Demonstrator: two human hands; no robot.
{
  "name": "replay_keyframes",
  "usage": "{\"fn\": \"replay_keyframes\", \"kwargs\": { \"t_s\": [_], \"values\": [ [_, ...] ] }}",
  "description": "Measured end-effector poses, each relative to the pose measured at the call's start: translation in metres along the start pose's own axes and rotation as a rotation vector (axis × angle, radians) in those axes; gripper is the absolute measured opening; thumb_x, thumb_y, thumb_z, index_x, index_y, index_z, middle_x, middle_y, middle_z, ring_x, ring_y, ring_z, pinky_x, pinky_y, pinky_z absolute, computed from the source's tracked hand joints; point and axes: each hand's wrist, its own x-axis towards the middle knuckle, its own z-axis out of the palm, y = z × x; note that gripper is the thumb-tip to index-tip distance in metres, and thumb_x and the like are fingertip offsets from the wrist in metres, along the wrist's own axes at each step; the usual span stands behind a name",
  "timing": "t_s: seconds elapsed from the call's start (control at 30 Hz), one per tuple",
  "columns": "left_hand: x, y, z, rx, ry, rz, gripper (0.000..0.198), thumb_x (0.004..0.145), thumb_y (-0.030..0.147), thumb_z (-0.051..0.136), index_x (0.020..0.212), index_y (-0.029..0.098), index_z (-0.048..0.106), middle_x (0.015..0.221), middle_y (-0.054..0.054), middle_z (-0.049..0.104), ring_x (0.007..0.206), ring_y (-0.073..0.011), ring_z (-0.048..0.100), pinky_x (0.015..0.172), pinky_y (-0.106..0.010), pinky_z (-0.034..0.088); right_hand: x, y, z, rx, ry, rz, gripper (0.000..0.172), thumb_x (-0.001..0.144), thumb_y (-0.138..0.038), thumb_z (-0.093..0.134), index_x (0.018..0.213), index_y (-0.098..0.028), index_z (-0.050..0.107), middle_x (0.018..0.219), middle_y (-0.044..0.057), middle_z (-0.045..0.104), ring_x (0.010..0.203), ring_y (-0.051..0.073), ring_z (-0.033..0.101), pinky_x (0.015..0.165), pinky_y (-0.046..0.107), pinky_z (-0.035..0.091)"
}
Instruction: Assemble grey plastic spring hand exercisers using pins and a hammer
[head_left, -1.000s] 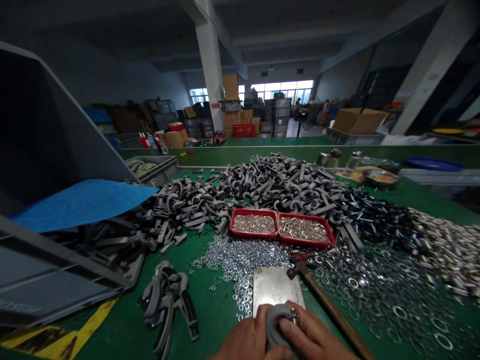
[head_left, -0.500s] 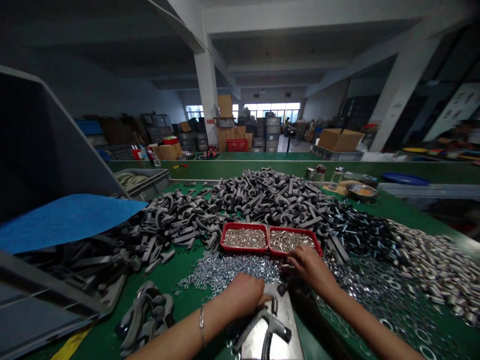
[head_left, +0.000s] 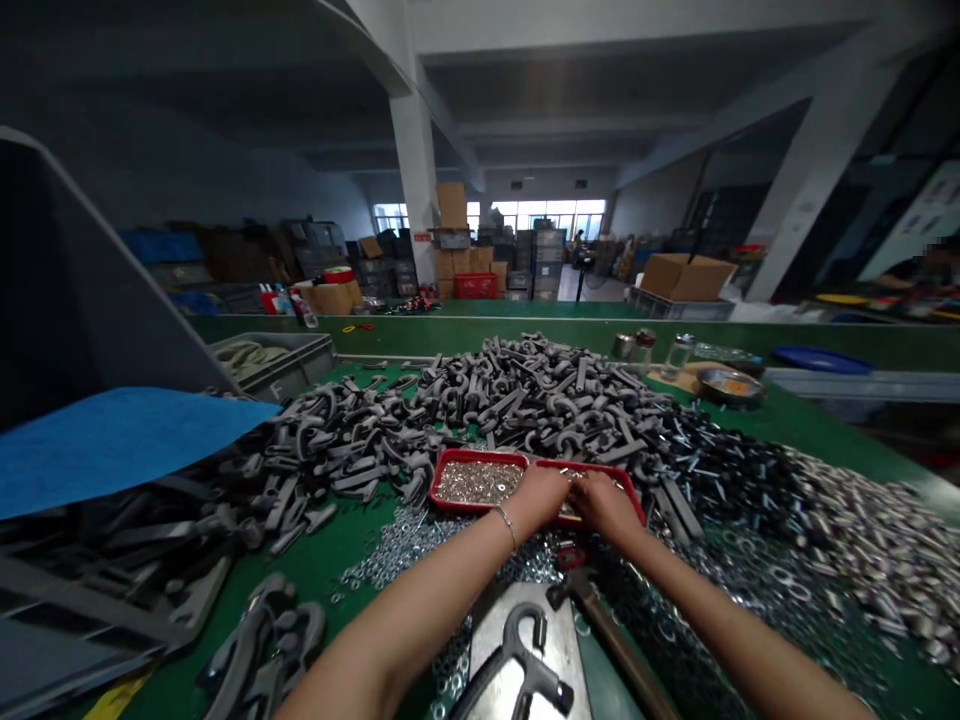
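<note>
Both hands meet over the right red tray [head_left: 639, 505], which holds small metal pins. My left hand [head_left: 544, 492], with a bracelet at the wrist, reaches in from the left with its fingers bent together. Close beside it, my right hand [head_left: 606, 503] has its fingers pinched at the pins. Whatever lies between the fingertips is too small to make out. Nearer to me, a grey hook-shaped part [head_left: 504, 650] with a black end lies on a metal plate [head_left: 574, 645]. A hammer [head_left: 619, 640] rests right of the plate, under my right forearm.
The left red tray [head_left: 433, 488] is full of tiny metal pieces. Behind the trays rises a heap of grey hooked parts [head_left: 525, 390]. Loose washers [head_left: 390, 550] spread before the trays. Metal sleeves [head_left: 885, 530] lie at right, grey crates [head_left: 289, 362] at left.
My left hand has moved from the hook-shaped part on the plate up to the right tray. My right hand stays at that tray. The hammer shows more fully.
</note>
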Motion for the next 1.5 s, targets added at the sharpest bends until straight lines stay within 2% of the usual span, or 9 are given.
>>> {"fn": "replay_keyframes", "kwargs": {
  "t_s": [0.33, 0.5, 0.7, 0.83, 0.97, 1.07, 1.2, 1.37, 1.5],
  "values": [
    [-0.026, 0.003, -0.001, -0.154, 0.167, -0.207, 0.022, 0.098, 0.027, 0.051, 0.107, 0.013, 0.065, 0.108, -0.013, 0.07, 0.106, -0.0264, 0.064, 0.094, -0.041, 0.046, 0.012, 0.012, 0.01, 0.13, 0.096, 0.058, 0.02, 0.096, -0.033, 0.061, 0.105, -0.016, 0.064, 0.108, 0.005, 0.067, 0.097, 0.021, 0.065, 0.087, 0.042, 0.053],
    [-0.116, 0.021, 0.008, -0.33, 0.137, -0.176, 0.018, 0.095, 0.031, 0.053, 0.092, 0.019, 0.066, 0.09, -0.003, 0.072, 0.084, -0.0178, 0.066, 0.073, -0.026, 0.047, 0.008, 0.022, 0.005, 0.236, 0.081, 0.077, 0.021, 0.095, -0.033, 0.062, 0.108, -0.016, 0.065, 0.111, 0.005, 0.068, 0.098, 0.021, 0.066, 0.088, 0.043, 0.054],
    [-0.209, 0.029, 0.029, -0.372, 0.139, -0.298, 0.011, 0.088, 0.02, 0.055, 0.082, 0.017, 0.064, 0.092, -0.006, 0.064, 0.091, -0.0208, 0.059, 0.081, -0.029, 0.043, 0.012, 0.017, -0.012, 0.454, 0.134, 0.176, 0.021, 0.095, -0.035, 0.062, 0.103, -0.016, 0.066, 0.108, 0.005, 0.068, 0.096, 0.02, 0.066, 0.087, 0.042, 0.054],
    [-0.21, 0.03, 0.035, -0.337, 0.116, -0.297, 0.01, 0.088, 0.018, 0.055, 0.081, 0.017, 0.063, 0.093, -0.005, 0.063, 0.091, -0.0197, 0.058, 0.082, -0.029, 0.042, -0.016, -0.012, -0.024, 0.692, 0.145, 0.22, 0.026, 0.093, -0.042, 0.059, 0.093, -0.017, 0.063, 0.097, 0.007, 0.071, 0.085, 0.02, 0.067, 0.078, 0.037, 0.054],
    [-0.205, 0.031, 0.037, -0.28, 0.112, -0.262, 0.011, 0.09, 0.017, 0.055, 0.083, 0.017, 0.063, 0.093, -0.004, 0.064, 0.091, -0.0206, 0.058, 0.086, -0.033, 0.042, -0.086, -0.054, -0.011, 0.964, -0.094, 0.178, 0.034, 0.09, -0.053, 0.055, 0.087, -0.02, 0.057, 0.08, 0.005, 0.073, 0.058, 0.017, 0.067, 0.056, 0.031, 0.054],
    [-0.2, 0.031, 0.037, -0.018, 0.081, -0.048, 0.015, 0.095, 0.017, 0.051, 0.088, 0.015, 0.065, 0.094, -0.006, 0.066, 0.093, -0.023, 0.059, 0.089, -0.038, 0.043, -0.127, -0.073, 0.007, 1.074, -0.189, 0.184, 0.035, 0.088, -0.056, 0.054, 0.086, -0.021, 0.056, 0.073, 0.001, 0.069, 0.054, 0.016, 0.065, 0.053, 0.03, 0.054],
    [-0.2, 0.037, 0.04, 0.216, 0.019, 0.209, 0.02, 0.098, 0.016, 0.048, 0.096, 0.014, 0.067, 0.092, -0.007, 0.068, 0.09, -0.0226, 0.062, 0.089, -0.039, 0.045, -0.139, -0.076, 0.02, 1.09, -0.204, 0.201, 0.029, 0.083, -0.049, 0.061, 0.089, -0.02, 0.064, 0.078, 0.001, 0.066, 0.063, 0.017, 0.066, 0.061, 0.032, 0.056],
    [-0.231, 0.058, 0.053, 0.22, 0.091, 0.048, 0.06, 0.094, 0.059, 0.049, 0.126, 0.009, 0.061, 0.134, -0.017, 0.06, 0.121, -0.0342, 0.052, 0.107, -0.052, 0.037, -0.132, -0.072, 0.028, 1.008, -0.205, 0.193, 0.022, 0.09, -0.043, 0.053, 0.083, -0.023, 0.058, 0.072, -0.001, 0.062, 0.059, 0.017, 0.061, 0.056, 0.029, 0.052],
    [-0.249, 0.072, 0.058, 0.171, 0.076, -0.098, 0.059, 0.1, 0.051, 0.038, 0.144, 0.013, 0.047, 0.153, -0.012, 0.043, 0.131, -0.0346, 0.045, 0.107, -0.051, 0.038, -0.128, -0.071, 0.031, 0.851, -0.179, 0.126, 0.024, 0.092, -0.041, 0.052, 0.077, -0.023, 0.056, 0.07, -0.001, 0.061, 0.064, 0.017, 0.058, 0.061, 0.028, 0.047]
  ]
}}
